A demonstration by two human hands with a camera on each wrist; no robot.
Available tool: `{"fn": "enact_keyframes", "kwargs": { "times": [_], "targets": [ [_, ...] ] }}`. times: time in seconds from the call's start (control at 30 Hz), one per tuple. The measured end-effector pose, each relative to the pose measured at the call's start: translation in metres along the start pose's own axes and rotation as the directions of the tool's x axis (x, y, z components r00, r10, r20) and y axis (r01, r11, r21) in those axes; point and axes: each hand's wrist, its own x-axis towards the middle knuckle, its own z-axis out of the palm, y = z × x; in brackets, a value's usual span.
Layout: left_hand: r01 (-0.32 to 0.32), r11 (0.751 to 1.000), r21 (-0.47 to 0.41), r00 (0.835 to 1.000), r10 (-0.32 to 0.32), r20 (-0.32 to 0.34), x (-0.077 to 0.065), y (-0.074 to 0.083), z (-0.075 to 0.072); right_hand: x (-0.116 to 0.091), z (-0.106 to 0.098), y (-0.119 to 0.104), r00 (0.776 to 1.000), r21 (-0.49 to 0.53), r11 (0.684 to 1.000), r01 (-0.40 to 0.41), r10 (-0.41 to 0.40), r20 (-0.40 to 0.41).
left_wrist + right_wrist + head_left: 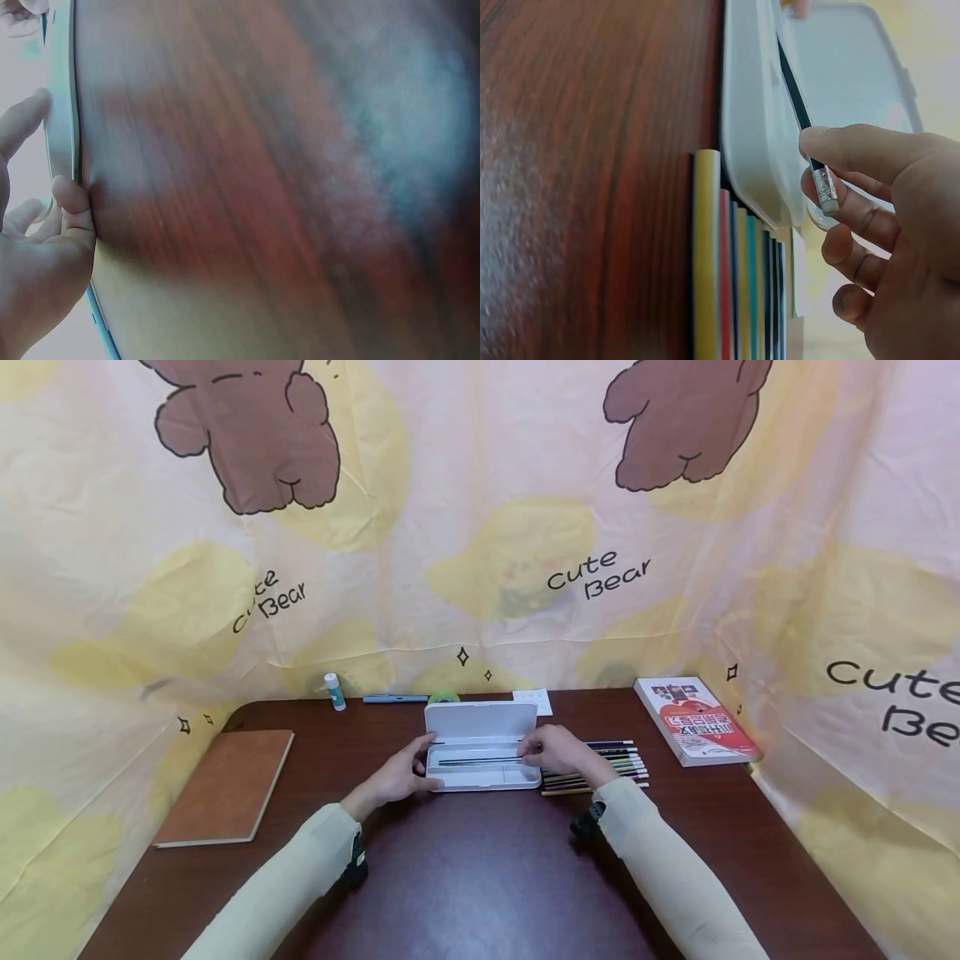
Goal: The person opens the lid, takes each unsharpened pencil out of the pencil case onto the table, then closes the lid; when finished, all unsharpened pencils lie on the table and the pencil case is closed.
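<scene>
A white pencil case lies with its lid raised at the middle of the table. My left hand grips its left end, thumb at the front corner and fingers farther back. My right hand pinches a dark pencil near its silver ferrule and pale eraser. In the head view, this pencil reaches leftward over the case's tray; whether it touches the bottom I cannot tell. Beside the case's right end, several pencils lie side by side, partly hidden by my right wrist. Their coloured shafts show below the case in the right wrist view.
A brown notebook lies at the left of the table. Along the back are a glue stick, a blue pen, a green tape roll and a white card. A thick red-and-white book lies back right.
</scene>
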Motion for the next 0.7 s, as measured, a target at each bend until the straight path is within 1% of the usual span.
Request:
{"fn": "enact_keyframes", "kwargs": {
  "times": [0.2, 0.37, 0.5, 0.57, 0.7],
  "targets": [
    [0.002, 1.000, 0.001, 1.000, -0.002, 0.005, -0.001, 0.000, 0.000, -0.010, -0.011, 0.005, 0.999, 0.022, 1.000, 0.019, -0.018, -0.050],
    [-0.002, 1.000, 0.007, 1.000, 0.002, 0.006, -0.001, 0.001, 0.000, -0.024, -0.023, 0.013, 0.997, 0.028, 0.999, 0.025, -0.023, -0.077],
    [-0.006, 1.000, 0.010, 1.000, 0.006, 0.003, -0.002, 0.002, 0.000, -0.037, -0.034, 0.022, 0.996, 0.043, 0.999, -0.006, 0.010, -0.085],
    [-0.002, 1.000, 0.010, 1.000, 0.002, 0.003, -0.002, 0.003, 0.000, -0.044, -0.040, 0.027, 0.996, 0.071, 0.997, -0.039, 0.045, -0.080],
    [0.002, 1.000, 0.010, 1.000, -0.002, 0.005, -0.002, 0.003, 0.000, -0.060, -0.049, 0.039, 0.995, 0.103, 0.993, -0.061, 0.068, -0.071]
  ]
}}
